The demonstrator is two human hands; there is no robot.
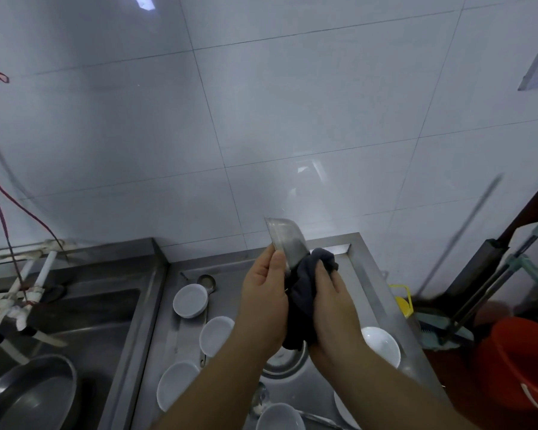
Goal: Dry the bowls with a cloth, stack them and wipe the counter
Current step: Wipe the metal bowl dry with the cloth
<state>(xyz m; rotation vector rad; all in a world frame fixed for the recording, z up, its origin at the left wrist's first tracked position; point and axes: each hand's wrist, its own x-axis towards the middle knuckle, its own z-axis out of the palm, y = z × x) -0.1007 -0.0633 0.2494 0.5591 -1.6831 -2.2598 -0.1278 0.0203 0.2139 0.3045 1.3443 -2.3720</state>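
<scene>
Left hand: the left hand [263, 293] is raised above the surface, its grip clenched around the rim of a metal bowl [288, 243], thumb on the near side of the rim.
Metal bowl: held tilted on edge in the air, between the two hands, its base turned towards the tiled wall [261, 119].
Right hand: the right hand [333, 308] has its grip closed on a dark cloth [305, 293], pressing it against the bowl's side.
Dark cloth: bunched between the right palm and the bowl, one end poking up beside the bowl, the other hanging down between the wrists.
Surface: a steel surface [364, 274] with a raised edge lies below the hands.
White bowls: several lie on the surface; one upside down at the back left [190, 301], two more [215, 335] [176, 384] in a line towards the camera, one upright at the right [382, 344], one at the bottom edge [278, 417].
Ladle: a metal ladle [206, 282] lies just behind the back left bowl.
Sink: a steel sink [84, 305] is left of the surface, with a large dark pan [28, 395] at its near corner.
Red bucket: a red bucket [519, 361] stands to the right, apart from the surface.
</scene>
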